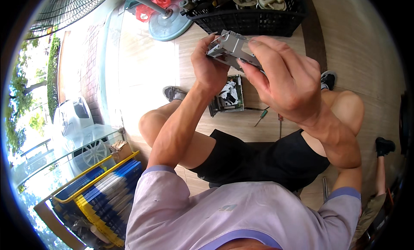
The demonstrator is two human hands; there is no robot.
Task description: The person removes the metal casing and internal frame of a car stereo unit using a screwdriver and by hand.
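1. a wooden floor (366,43) spreads below both hands, and the person sits over it with bare knees on either side of the forearms.
2. a pale fan base (166,23) stands on the floor beyond the left hand and off to its left, a metal pole rising from it toward a wire fan guard (64,6) at the upper left.
3. a black plastic crate (250,17) sits just beyond both hands, holding round grey and cream parts.
4. a stack of blue and yellow flat things (103,194) lies in an open box well below and to the left of the left hand.
5. the right hand (286,79) is closed around the right end of a grey metal part, fingers wrapped over its top and thumb pressed on its near edge.
6. the left hand (209,64) grips the left end of the same part, fingers curled behind it.
7. the grey metal part (228,47) is held up between the two hands, tilted down toward the right hand.
8. an opened device (228,97) with a green board lies on the floor directly under the hands.
9. a green-handled screwdriver (261,116) and a red-handled screwdriver (280,125) lie on the floor beneath the right hand, close together.
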